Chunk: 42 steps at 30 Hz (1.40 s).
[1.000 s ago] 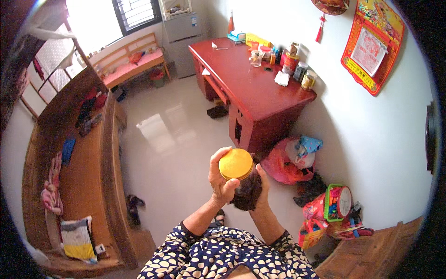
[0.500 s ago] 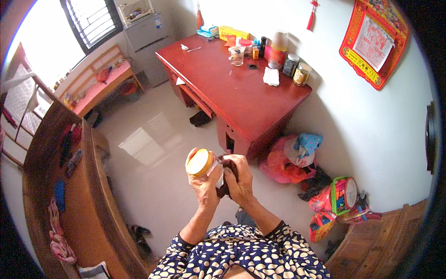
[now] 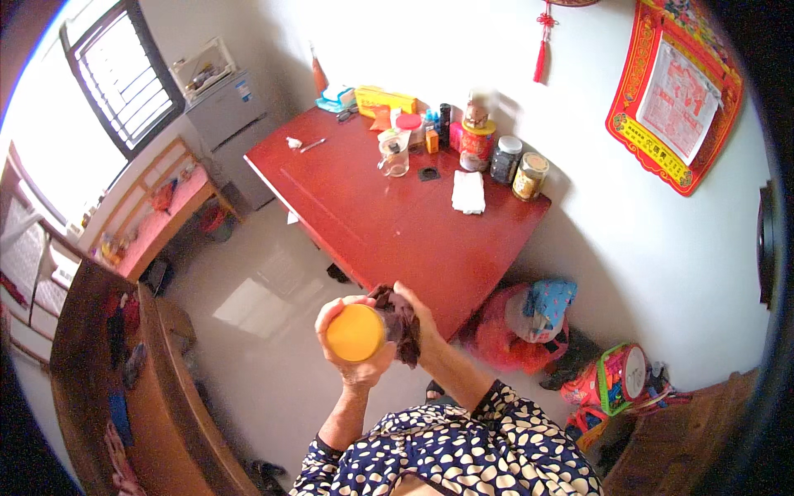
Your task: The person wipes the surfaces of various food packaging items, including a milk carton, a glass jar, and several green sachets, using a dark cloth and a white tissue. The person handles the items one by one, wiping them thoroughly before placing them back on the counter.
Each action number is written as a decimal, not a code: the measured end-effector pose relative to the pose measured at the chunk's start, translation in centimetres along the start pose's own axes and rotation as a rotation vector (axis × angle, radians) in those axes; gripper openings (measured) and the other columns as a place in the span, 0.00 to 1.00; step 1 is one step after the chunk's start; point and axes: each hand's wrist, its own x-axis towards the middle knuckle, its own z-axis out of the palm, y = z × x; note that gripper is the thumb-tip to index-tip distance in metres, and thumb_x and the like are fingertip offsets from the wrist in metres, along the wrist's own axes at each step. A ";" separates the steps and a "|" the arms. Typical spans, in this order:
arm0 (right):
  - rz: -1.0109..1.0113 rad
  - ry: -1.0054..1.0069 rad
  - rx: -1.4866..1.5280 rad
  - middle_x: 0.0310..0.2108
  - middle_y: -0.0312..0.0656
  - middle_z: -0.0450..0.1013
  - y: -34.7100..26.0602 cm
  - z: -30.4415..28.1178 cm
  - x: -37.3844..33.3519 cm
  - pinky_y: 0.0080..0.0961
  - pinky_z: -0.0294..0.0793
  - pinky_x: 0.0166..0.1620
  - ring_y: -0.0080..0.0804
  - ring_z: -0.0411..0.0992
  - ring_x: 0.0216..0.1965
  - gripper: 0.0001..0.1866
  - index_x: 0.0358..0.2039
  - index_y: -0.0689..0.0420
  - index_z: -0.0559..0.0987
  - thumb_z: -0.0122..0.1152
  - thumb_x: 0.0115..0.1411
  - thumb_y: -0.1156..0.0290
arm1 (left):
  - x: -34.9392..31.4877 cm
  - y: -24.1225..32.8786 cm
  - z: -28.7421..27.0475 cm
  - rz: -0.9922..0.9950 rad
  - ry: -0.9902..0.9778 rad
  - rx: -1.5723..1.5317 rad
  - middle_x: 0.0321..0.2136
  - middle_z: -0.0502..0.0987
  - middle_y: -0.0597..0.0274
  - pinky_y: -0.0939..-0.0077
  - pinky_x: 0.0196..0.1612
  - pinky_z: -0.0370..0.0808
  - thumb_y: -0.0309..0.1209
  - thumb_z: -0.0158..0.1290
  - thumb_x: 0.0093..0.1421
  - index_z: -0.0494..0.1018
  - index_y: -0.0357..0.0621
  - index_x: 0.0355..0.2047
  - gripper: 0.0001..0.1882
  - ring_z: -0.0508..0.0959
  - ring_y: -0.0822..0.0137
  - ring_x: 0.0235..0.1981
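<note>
My left hand (image 3: pixel 362 372) is wrapped round a clear jar with a yellow lid (image 3: pixel 355 332), its lid tipped toward me. Against the jar's right side and base, my right hand (image 3: pixel 426 324) presses a dark brown cloth (image 3: pixel 400 321). The cloth bunches between that hand and the jar and covers part of the jar's wall. Both hands are in front of my body, by the near corner of a red desk (image 3: pixel 389 240).
On the desk stand a glass pitcher (image 3: pixel 394 157), a dark jar with a white lid (image 3: pixel 505 161), a gold-lidded can (image 3: pixel 530 176) and a folded white tissue (image 3: pixel 468 192). Bags (image 3: pixel 517 331) and a toy-filled drum (image 3: pixel 622 379) lie right; a wooden cabinet (image 3: pixel 178 388) stands left.
The jar has tilted so its lid faces me more fully. My right hand has shifted with the cloth round the jar's far side. The view has turned, and the desk appears nearer.
</note>
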 end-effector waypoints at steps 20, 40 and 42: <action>-0.567 0.250 0.292 0.26 0.37 0.74 -11.4 -4.1 14.8 0.23 0.73 0.36 0.27 0.72 0.29 0.15 0.30 0.53 0.76 0.47 0.60 0.57 | 15.5 -19.0 3.2 -0.155 -0.614 -0.093 0.39 0.72 0.52 0.67 0.45 0.71 0.29 0.64 0.35 0.55 0.39 0.50 0.41 0.73 0.62 0.39; -0.983 1.017 -1.800 0.45 0.39 0.66 -12.9 -12.0 28.7 0.36 0.65 0.44 0.36 0.64 0.49 0.20 0.43 0.51 0.70 0.60 0.50 0.59 | 23.4 -31.1 6.0 -0.529 -0.724 -0.256 0.40 0.69 0.50 0.64 0.45 0.71 0.34 0.61 0.41 0.53 0.38 0.52 0.40 0.73 0.60 0.40; -0.953 1.215 -2.022 0.48 0.40 0.64 -14.7 -13.5 27.8 0.42 0.62 0.46 0.37 0.61 0.52 0.21 0.43 0.51 0.71 0.61 0.49 0.59 | 23.4 -32.9 6.4 -0.559 -0.652 -0.276 0.40 0.69 0.51 0.65 0.45 0.71 0.32 0.60 0.41 0.54 0.40 0.52 0.39 0.73 0.60 0.40</action>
